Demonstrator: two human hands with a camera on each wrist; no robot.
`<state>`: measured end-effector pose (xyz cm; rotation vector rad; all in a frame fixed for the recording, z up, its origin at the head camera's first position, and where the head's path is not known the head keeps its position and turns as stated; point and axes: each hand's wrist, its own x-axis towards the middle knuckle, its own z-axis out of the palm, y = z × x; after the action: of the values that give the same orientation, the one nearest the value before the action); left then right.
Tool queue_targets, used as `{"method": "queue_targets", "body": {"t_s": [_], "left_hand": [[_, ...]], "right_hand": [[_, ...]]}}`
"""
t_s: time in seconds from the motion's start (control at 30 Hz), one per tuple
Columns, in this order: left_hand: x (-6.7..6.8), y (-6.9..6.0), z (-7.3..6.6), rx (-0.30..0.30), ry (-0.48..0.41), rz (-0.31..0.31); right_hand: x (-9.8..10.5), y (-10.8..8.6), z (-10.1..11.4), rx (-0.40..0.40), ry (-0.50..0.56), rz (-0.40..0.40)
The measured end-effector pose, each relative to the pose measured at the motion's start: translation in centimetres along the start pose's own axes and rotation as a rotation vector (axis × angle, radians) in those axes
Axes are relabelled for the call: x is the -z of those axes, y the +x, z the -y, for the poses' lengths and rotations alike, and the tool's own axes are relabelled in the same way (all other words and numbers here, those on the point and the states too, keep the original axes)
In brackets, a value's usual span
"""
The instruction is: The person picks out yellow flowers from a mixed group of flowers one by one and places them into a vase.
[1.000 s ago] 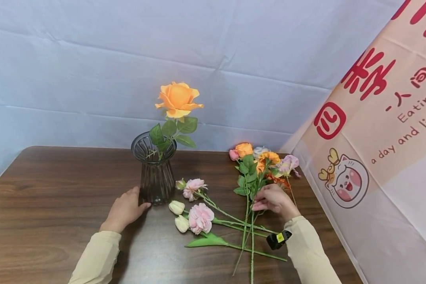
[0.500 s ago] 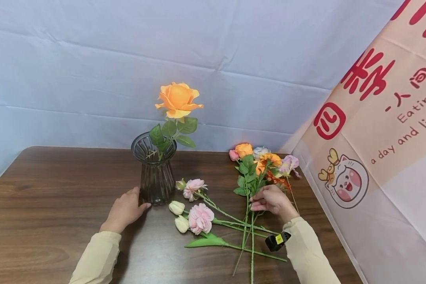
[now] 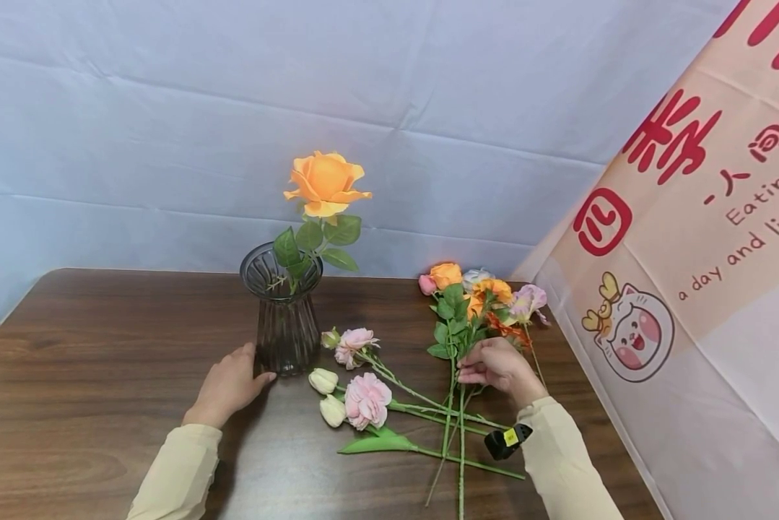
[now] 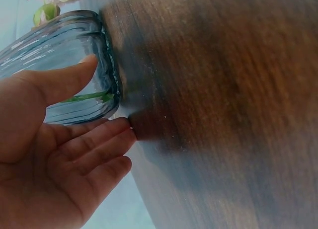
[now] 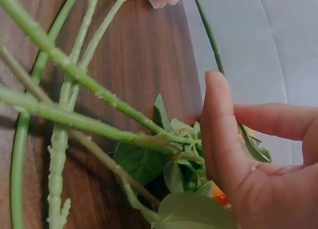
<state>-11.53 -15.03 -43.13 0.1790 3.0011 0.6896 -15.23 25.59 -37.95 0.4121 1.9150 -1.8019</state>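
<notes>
A ribbed, dark see-through glass vase (image 3: 288, 336) stands upright on the table with one orange rose (image 3: 327, 184) in it. My left hand (image 3: 229, 383) holds the vase low on its left side; in the left wrist view the thumb (image 4: 74, 80) lies along the glass and the fingers reach behind the base. At right, my right hand (image 3: 499, 368) pinches a thin green flower stem (image 5: 206, 30) between thumb and finger, among the bunch. Which bloom that stem carries is hidden. Orange, lilac and other flowers (image 3: 493, 291) lie just beyond this hand.
Left of the right hand lie a pink peony (image 3: 367, 401), white tulips (image 3: 333, 410) and a smaller pink flower (image 3: 355, 347), their stems crossing others. A pale cloth backdrop (image 3: 168, 144) rises behind the table (image 3: 103, 347); a printed banner (image 3: 688, 238) hangs at right.
My right hand has shifted very slightly left among the stems. The left hand, vase and orange rose have stayed where they were.
</notes>
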Motion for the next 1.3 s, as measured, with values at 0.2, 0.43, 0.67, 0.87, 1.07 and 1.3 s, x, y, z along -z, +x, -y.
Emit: {"method": "queue_targets", "body": {"t_s": [0.2, 0.43, 0.67, 0.87, 1.07, 1.3], "left_hand": [[0.0, 0.0, 0.0, -0.003, -0.001, -0.006], [0.0, 0.0, 0.0, -0.008, 0.001, -0.011], [0.0, 0.0, 0.0, -0.002, 0.006, -0.004], [-0.1, 0.1, 0.1, -0.006, 0.011, -0.008], [-0.1, 0.1, 0.1, -0.002, 0.005, -0.003], [-0.1, 0.0, 0.0, 0.002, -0.002, 0.001]], "right_hand": [[-0.2, -0.5, 0.6, 0.032, 0.006, 0.036], [-0.3, -0.7, 1.1, 0.049, 0.065, 0.045], [-0.2, -0.9, 1.6, 0.056, 0.099, 0.072], [-0.2, -1.1, 2.0, 0.065, 0.119, 0.101], [-0.6, -1.0, 2.1, 0.068, 0.161, 0.099], [-0.9, -1.0, 2.0, 0.091, 0.206, 0.08]]}}
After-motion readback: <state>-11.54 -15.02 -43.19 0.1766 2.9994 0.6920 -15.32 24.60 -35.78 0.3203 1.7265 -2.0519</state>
